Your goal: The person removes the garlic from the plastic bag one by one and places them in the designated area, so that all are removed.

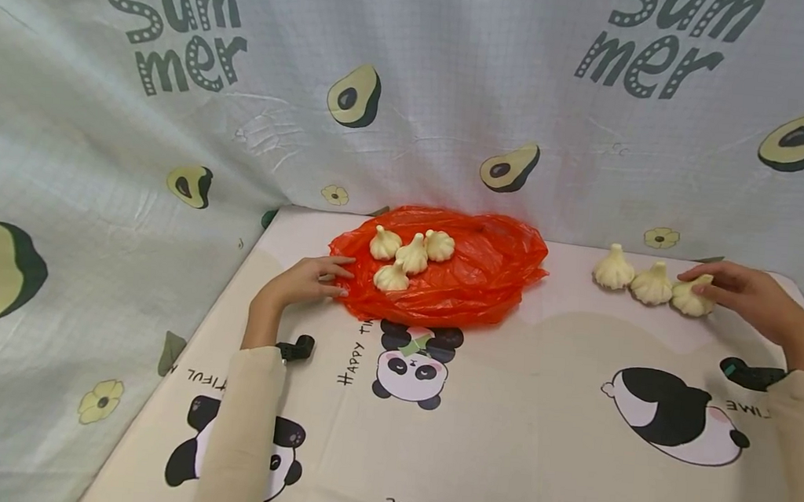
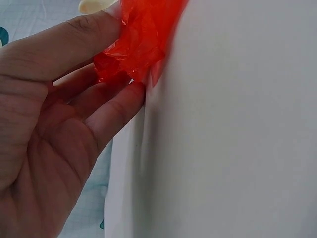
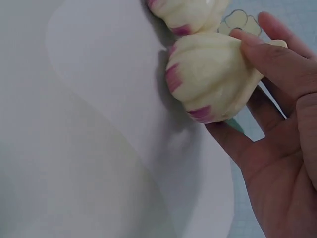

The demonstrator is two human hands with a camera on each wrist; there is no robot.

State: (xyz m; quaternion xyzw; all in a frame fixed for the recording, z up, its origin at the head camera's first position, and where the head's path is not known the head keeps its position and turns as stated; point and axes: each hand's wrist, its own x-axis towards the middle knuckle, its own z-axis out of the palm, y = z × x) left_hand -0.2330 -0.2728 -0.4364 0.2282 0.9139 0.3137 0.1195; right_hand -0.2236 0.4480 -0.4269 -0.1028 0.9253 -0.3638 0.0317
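- L hand (image 1: 311, 279): wrist bent inward, thumb + fingers pinching L end of red plastic bag (image 1: 481, 277).
- R hand (image 1: 753, 294): wrist bent inward, pinching garlic bulb (image 1: 689, 297); hands well apart.
- Held bulb: cream, ridged, purple-pink streaks.
- Loc: nr far R corner of tabletop (image 1: 535, 451), R end of row w/ 2 other bulbs (image 1: 613, 269).
- Bag: crumpled, by far edge, L of ctr, 4 bulbs (image 1: 412, 253) on top, nr L hand.

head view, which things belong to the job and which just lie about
Job:
red plastic bag, pinched by left hand
four garlic bulbs on it
three-bulb row, its end bulb in right hand

Background:
panda-print table cover
avocado-print curtain
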